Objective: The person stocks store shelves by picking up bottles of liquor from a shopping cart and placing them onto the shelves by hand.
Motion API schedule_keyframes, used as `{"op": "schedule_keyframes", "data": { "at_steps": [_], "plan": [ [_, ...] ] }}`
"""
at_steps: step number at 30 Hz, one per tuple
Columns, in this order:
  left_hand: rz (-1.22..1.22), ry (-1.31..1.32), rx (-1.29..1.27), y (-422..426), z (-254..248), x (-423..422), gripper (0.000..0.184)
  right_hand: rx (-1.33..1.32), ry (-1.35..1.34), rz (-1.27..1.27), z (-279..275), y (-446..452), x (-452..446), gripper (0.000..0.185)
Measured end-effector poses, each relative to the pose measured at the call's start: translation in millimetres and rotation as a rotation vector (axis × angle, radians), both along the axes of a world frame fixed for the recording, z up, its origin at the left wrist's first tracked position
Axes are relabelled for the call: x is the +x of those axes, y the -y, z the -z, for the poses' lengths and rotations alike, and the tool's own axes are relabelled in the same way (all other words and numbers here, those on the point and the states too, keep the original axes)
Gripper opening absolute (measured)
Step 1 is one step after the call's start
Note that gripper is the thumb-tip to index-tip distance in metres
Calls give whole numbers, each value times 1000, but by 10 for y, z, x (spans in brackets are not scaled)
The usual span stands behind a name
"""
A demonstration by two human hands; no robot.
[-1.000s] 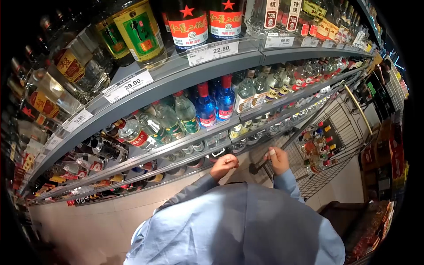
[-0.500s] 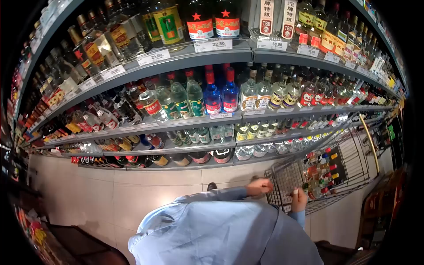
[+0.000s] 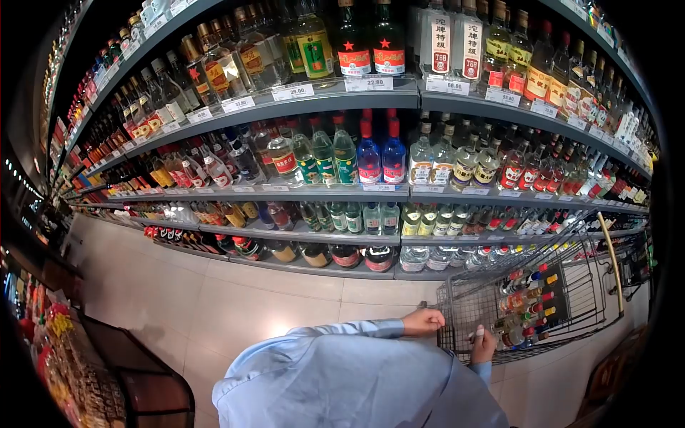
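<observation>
A wire shopping cart (image 3: 457,291) stands at my right, its gold-coloured handle at the far end. My left hand (image 3: 423,322) is closed at the cart's near end, fingers curled by the wire rim. On the near side rim, my right hand (image 3: 483,344) is closed with its thumb uppermost. Inside the cart, several liquor bottles (image 3: 528,299) lie on their sides in a row, with red, yellow and blue caps. Both arms are in light blue sleeves.
A long curved shelf unit (image 3: 342,191) packed with liquor bottles and price tags runs across the front. Behind me on the left stands a display (image 3: 64,357) of packaged goods beside a dark-framed stand (image 3: 153,381). Pale floor tiles (image 3: 278,292) lie between.
The view has turned leftward, so the shelves appear farther right and lower. More of the left aisle and display shows. Both hands stay at the cart, which sits slightly lower in view.
</observation>
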State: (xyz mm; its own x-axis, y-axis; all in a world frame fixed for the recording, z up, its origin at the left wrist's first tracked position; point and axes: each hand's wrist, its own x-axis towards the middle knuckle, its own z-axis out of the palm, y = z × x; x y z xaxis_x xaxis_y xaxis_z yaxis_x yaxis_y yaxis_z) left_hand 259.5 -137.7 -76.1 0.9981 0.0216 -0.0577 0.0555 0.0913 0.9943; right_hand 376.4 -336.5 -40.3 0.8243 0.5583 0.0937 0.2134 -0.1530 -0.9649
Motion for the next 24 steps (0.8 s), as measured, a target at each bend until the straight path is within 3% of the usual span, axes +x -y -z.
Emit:
{"op": "schedule_keyframes", "data": {
  "at_steps": [4,7,9,12,13,16,20,21,22,24],
  "plan": [
    [-1,34,-43,-65,122,67,14,-58,40,-12,-63,-130,-40,36],
    [59,-78,141,-131,1,100,15,-256,70,-21,-137,-194,-83,34],
    [65,-23,185,-178,64,120,19,-542,84,-46,92,-140,-17,36],
    [92,58,421,-336,293,207,28,-602,241,-91,878,99,138,38],
    [109,83,532,-375,354,244,32,-807,5,-203,882,138,168,49],
    [225,-34,756,-375,543,479,43,-980,-127,-146,1134,147,87,53],
    [253,239,980,-153,1006,704,46,-1187,-32,-39,1370,-102,-74,51],
    [445,37,985,-187,635,702,42,-1199,-24,-31,1436,-111,-66,50],
    [472,31,1010,-202,580,662,39,-1212,-19,-24,1540,-94,-25,50],
    [312,102,1027,-179,945,582,46,-1200,-13,-50,1739,-9,66,47]
  ]
}}
